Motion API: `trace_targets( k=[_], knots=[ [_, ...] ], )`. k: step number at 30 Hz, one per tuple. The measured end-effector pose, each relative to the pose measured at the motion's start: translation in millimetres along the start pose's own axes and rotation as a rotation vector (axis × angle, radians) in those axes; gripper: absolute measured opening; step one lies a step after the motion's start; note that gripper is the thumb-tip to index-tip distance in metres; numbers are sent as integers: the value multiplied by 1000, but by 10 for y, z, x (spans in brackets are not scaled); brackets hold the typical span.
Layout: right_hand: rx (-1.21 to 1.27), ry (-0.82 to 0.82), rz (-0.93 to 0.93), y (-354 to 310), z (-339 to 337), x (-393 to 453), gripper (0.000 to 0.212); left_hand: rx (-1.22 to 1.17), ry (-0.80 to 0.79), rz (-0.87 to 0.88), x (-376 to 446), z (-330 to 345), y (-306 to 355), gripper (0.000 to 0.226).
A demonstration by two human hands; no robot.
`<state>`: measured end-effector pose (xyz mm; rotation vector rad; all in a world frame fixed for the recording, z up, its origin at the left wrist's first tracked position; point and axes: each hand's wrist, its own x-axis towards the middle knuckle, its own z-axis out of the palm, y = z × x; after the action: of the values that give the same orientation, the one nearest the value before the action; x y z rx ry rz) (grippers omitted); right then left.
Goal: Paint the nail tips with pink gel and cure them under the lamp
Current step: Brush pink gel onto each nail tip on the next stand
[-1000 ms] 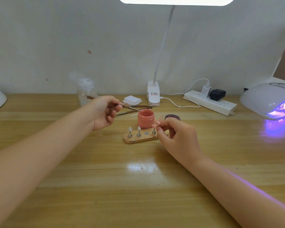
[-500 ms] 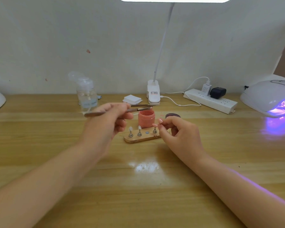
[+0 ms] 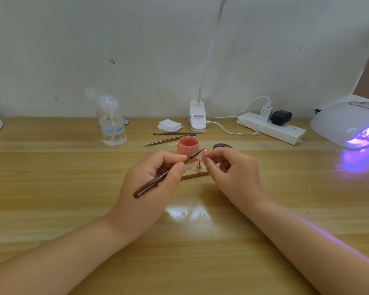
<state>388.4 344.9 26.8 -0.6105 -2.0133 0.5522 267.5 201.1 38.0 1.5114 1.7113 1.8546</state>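
**Brush tip right at the nail tip**

The nail tip (image 3: 205,153) is pinched in the right hand (image 3: 232,173), held just above the wooden holder (image 3: 197,174). The left hand (image 3: 151,177) grips the brush (image 3: 168,173), bristles touching the tip. The pink gel jar (image 3: 188,147) sits open right behind, and the curing lamp (image 3: 349,124) glows purple way off right.

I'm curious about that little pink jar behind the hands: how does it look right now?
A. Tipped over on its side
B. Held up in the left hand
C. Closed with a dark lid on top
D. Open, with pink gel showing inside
D: the pink gel jar stands upright on the wooden table with no lid on, its pink contents showing, and its dark lid lies beside it on the table.
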Motion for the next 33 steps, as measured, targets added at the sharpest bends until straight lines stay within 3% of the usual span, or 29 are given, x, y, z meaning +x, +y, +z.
trace_targets(
  k=[12, 33],
  knots=[
    [45, -29, -10, 15, -5, -6, 4, 39, -42, 63, 23, -35, -32, 14],
    [267, -91, 136, 24, -15, -3, 8, 198, -101, 239, 35, -49, -49, 15]
  ],
)
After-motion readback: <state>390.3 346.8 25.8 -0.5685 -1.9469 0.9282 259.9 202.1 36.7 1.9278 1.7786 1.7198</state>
